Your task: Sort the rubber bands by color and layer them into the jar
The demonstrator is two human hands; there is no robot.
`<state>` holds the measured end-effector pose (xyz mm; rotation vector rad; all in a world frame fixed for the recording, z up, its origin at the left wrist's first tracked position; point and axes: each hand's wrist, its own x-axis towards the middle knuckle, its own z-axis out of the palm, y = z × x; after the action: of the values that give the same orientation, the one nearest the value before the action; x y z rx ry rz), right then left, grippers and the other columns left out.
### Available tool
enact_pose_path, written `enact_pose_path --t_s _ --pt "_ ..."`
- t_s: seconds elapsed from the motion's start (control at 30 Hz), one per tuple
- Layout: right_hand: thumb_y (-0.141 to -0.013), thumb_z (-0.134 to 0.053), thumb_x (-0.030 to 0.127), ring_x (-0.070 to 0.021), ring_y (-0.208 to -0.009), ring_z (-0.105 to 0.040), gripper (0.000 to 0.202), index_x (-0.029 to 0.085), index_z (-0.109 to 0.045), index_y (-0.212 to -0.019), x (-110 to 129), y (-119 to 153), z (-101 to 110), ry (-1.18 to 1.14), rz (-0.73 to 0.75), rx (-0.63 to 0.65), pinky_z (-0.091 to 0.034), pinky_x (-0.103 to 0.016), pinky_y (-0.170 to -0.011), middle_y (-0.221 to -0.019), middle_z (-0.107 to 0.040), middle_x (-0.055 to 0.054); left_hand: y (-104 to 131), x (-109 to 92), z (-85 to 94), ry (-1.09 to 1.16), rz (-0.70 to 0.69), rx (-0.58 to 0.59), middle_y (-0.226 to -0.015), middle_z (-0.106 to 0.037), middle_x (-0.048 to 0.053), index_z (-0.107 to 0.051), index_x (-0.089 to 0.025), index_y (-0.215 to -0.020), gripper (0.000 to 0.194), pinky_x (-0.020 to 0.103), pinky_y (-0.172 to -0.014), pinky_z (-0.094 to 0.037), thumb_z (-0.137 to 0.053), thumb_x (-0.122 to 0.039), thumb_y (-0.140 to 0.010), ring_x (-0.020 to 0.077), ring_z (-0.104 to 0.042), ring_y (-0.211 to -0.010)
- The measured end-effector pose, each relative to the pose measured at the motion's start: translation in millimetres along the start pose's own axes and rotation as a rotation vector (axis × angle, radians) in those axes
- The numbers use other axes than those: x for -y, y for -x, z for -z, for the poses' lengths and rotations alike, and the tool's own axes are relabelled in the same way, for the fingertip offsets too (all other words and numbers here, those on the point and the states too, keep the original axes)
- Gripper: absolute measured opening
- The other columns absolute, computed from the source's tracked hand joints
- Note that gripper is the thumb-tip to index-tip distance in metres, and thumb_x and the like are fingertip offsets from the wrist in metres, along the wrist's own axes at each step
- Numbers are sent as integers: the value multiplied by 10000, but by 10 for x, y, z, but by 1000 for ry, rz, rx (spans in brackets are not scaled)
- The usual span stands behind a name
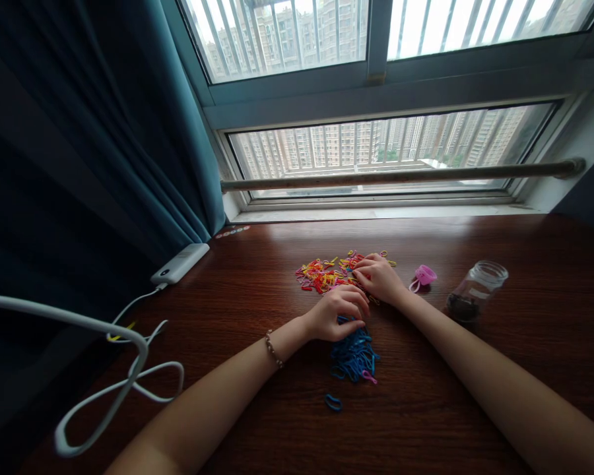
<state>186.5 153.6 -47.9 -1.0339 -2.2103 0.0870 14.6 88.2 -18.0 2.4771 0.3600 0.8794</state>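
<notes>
Small elastic bands in red, yellow, pink and orange lie in a loose mixed pile (pixel 321 276) on the wooden table. My right hand (pixel 377 277) rests at the right side of this pile, fingers bent and tips drawn together among the bands; whether one is pinched there is hidden. Nearer to me is a heap of blue elastic bands (pixel 355 356), with one pink band (pixel 369 377) at its lower edge. Over the top of the blue heap hovers my left hand (pixel 339 313), its fingers curved and the thumb apart from them. A single blue band (pixel 333 402) lies separately in front.
Right of the hands are a pink cup-shaped piece with a loop (pixel 426 275) and a tilted clear jar (pixel 480 290) with dark contents. At left, a white power strip-like device (pixel 181 262) joins a white cable (pixel 143 369). Behind the table (pixel 257 264) are a curtain and window.
</notes>
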Motion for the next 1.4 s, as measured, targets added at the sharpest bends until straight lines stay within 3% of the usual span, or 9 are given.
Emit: enact_pose_path --t_s 0.23,0.53,0.63,0.77,0.83,1.0,1.13,1.23,1.4 --pt "-828 -468 221 -183 -784 -595 289 195 -696 -652 -40 -34 -2 -129 -111 -91 -425 -298 -771 -802 -698 -40 160 433 272 -397 334 -353 -881 -660 67 -649 -180 -805 157 391 -900 -417 -497 -221 -815 195 -571 -928" --pt "-709 -605 465 -162 -529 -599 343 136 -663 -630 42 -78 149 -898 -562 -126 -459 -250 -510 -565 -644 -56 253 593 317 -522 514 -200 -1095 -621 50 -562 -244 -1098 285 489 -1035 -177 -425 -237 -849 202 -512 -1090" --pt "-667 -657 456 -110 -426 -545 355 108 -653 -599 130 -85 231 -1175 -547 176 -425 -208 -436 -484 -599 -35 253 595 318 -525 572 -292 -999 -656 43 -584 -224 -1046 260 470 -1023 -197 -412 -233 -850 189 -567 -975" --pt "-688 -647 429 -127 -500 -594 359 77 -697 -735 285 -71 343 -1192 -389 851 -443 -201 -463 -590 -652 -70 263 621 339 -556 597 -405 -857 -676 38 -623 -199 -902 227 430 -989 -260 -405 -238 -849 186 -595 -830" --pt "-704 -626 444 -130 -515 -601 382 79 -700 -791 331 -70 353 -1141 -355 965 -446 -203 -469 -634 -666 -78 269 632 352 -571 604 -445 -744 -664 30 -624 -192 -821 232 403 -953 -309 -402 -254 -851 182 -591 -751" --pt "-749 -532 533 -130 -473 -572 458 103 -675 -684 262 -98 258 -1023 -432 355 -417 -215 -454 -551 -633 -57 311 693 399 -492 668 -582 -716 -622 35 -601 -186 -827 225 311 -736 -432 -399 -282 -849 174 -573 -699" --pt "-835 -420 482 -192 -612 -589 474 148 -650 -591 78 -77 187 -374 -464 -166 -440 -303 -614 -610 -645 -90 364 784 427 -602 778 -789 -869 -604 74 -583 -179 -901 169 345 -783 -422 -494 -267 -787 211 -552 -841" --pt "-826 -465 420 -294 -912 -535 332 177 -691 -813 -28 -22 123 78 -405 -216 -396 -413 -794 -931 -658 -123 377 833 419 -618 890 -766 -962 -594 114 -576 -163 -958 272 398 -848 -403 -591 -278 -712 261 -530 -940" --pt "-735 -561 532 -373 -1116 -386 498 289 -551 -1169 -5 42 -22 163 -245 54 -348 -525 -868 -1272 -478 -89 326 781 398 -348 713 -367 -1088 -591 114 -567 -157 -1069 407 380 -916 -402 -625 -299 -692 254 -532 -1028"
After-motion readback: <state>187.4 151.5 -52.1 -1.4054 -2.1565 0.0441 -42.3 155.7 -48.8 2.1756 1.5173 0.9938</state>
